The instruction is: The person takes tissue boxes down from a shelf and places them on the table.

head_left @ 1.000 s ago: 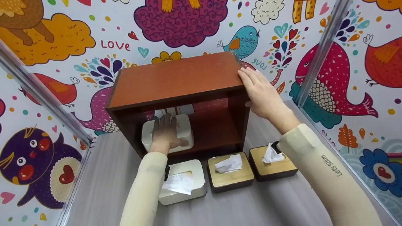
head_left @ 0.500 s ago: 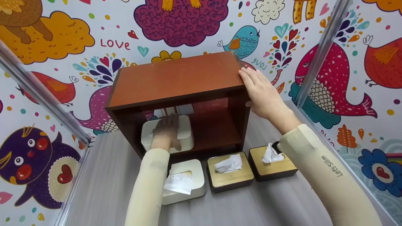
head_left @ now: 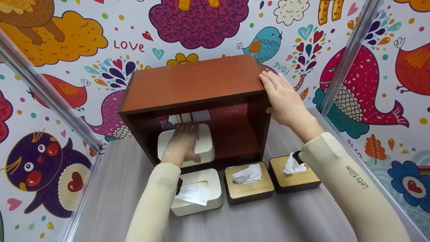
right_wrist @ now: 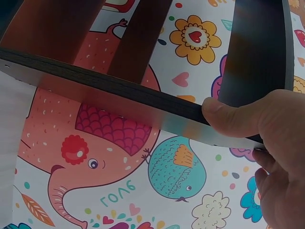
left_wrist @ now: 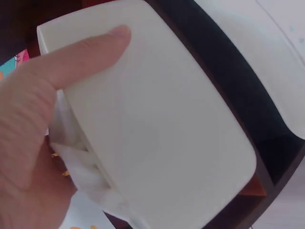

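Observation:
A reddish-brown wooden shelf (head_left: 195, 82) stands on the table, open at front and back. Inside its left part sits a white tissue box (head_left: 205, 139) with tissue showing at its top. My left hand (head_left: 183, 143) holds this box from above, its fingers reaching across the top. In the left wrist view the thumb (left_wrist: 95, 52) lies on the box's front face; the other fingertips are hidden. My right hand (head_left: 284, 99) grips the shelf's upper right corner. In the right wrist view its thumb (right_wrist: 224, 114) presses the dark edge.
In front of the shelf stand another white tissue box (head_left: 215, 188) and two dark tissue boxes with wood-coloured tops, the middle one (head_left: 235, 191) and the right one (head_left: 285, 181). Patterned wall panels (head_left: 215, 30) close in behind and at both sides of the grey table (head_left: 114, 188).
My left hand has shifted slightly on the box, its thumb now bent down at the front. The view has moved a little. My right hand stays on the shelf corner.

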Demonstrator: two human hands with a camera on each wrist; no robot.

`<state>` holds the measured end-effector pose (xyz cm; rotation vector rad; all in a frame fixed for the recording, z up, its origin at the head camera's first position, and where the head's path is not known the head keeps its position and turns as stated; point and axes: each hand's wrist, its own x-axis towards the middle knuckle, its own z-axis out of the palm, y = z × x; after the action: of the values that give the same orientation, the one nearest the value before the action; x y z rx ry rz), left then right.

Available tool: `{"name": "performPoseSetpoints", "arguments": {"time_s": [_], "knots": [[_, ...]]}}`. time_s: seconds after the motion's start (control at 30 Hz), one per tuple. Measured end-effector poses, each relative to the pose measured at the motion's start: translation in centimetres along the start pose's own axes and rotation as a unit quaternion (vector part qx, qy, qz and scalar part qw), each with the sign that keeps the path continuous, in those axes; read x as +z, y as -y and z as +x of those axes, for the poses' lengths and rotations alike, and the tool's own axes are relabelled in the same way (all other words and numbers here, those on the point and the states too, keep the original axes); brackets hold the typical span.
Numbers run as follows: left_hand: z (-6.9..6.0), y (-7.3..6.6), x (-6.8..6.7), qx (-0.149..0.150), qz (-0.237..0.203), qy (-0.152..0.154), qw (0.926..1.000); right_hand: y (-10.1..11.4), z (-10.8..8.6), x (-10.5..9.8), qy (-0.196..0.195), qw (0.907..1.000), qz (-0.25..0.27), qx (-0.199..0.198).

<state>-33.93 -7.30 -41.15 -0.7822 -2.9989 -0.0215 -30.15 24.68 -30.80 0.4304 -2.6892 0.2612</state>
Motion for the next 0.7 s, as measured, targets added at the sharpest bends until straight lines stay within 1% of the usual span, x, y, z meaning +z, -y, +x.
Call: {"name": "performPoseSetpoints", "arguments": {"time_s": [0.17, 0.27, 0.4, 0.53, 0.7], "knots": [[-1.0, -0.4, -0.6, 0.025, -0.006, -0.008, 0.9996, 0.0, 0.0, 0.1, -0.005, 1.0000, 0.003, 0.000], [-1.7, -0.6, -1.2, 0.034, 0.002, -0.010, 0.9994, 0.1, 0.0, 0.1, -0.009, 0.9999, 0.002, -0.005], [-2.8, -1.0, -1.8, 0.047, 0.016, -0.007, 0.9988, 0.2, 0.0, 0.1, -0.012, 0.9999, 0.001, -0.007], [-4.1, -1.5, -2.5, 0.070, 0.021, -0.008, 0.9973, 0.2, 0.0, 0.1, -0.014, 0.9999, 0.001, -0.005], [-5.8, -1.8, -3.3, 0.090, 0.028, -0.016, 0.9954, 0.1, 0.0, 0.1, -0.016, 0.9998, 0.000, -0.008]]}}
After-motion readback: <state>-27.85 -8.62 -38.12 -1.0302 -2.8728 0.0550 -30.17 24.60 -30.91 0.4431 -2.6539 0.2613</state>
